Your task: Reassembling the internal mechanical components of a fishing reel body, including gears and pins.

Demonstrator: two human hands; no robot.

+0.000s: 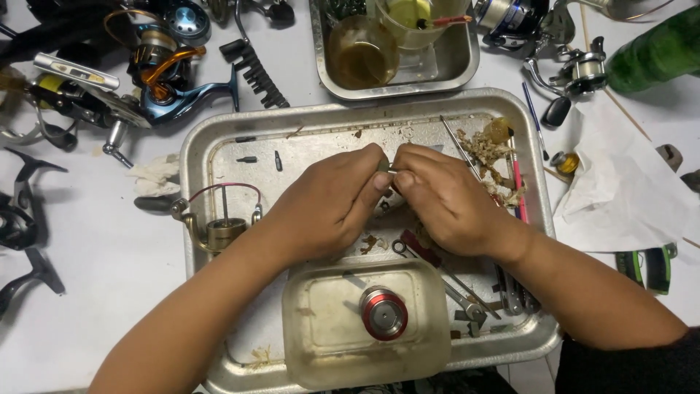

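Note:
My left hand (328, 204) and my right hand (445, 201) meet fingertip to fingertip over the middle of a metal tray (197, 157). Together they pinch a small metal part (386, 168), mostly hidden by my fingers. A clear plastic tub (313, 335) stands at the tray's near edge with a red and silver spool (384, 314) in it. A brass reel rotor with a red bail wire (222, 226) lies at the tray's left, beside my left wrist.
Wrenches and small tools (467, 292) lie under my right forearm, a pink-handled brush (518, 182) and dirty wadding (492, 153) at the tray's right. A second tray (459, 62) with cups of liquid sits behind. Fishing reels (157, 80) and parts surround. Crumpled white paper (620, 190) lies right.

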